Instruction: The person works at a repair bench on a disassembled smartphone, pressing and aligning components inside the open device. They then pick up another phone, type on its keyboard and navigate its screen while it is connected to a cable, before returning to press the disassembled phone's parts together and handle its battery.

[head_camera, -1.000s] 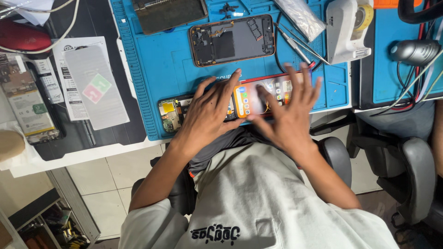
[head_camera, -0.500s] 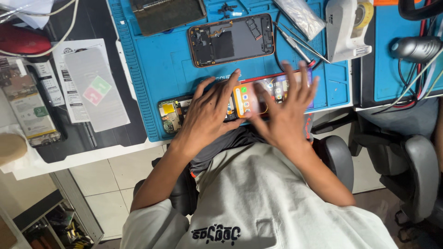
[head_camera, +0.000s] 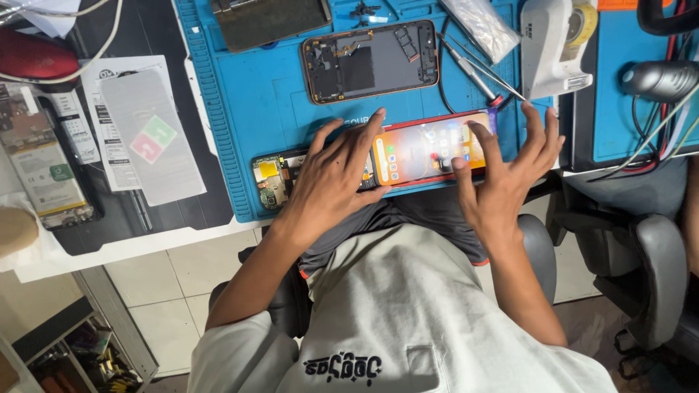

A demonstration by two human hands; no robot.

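A lit phone point(head_camera: 429, 148) lies on a blue mat point(head_camera: 269, 109) at the tabletop's near edge. The left hand point(head_camera: 331, 178) rests flat on its left end, fingers spread; the right hand point(head_camera: 510, 171) hovers open above its right end.

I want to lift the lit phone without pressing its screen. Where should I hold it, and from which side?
Probably by the two long red edges of the phone, coming from above. It lies flat, screen up, on the blue mat. The left hand covers one end; the right hand hovers over the other.

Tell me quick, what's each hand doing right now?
Left hand: open, fingers spread, resting flat on the lit phone.
Right hand: open, fingers spread, touching the phone.
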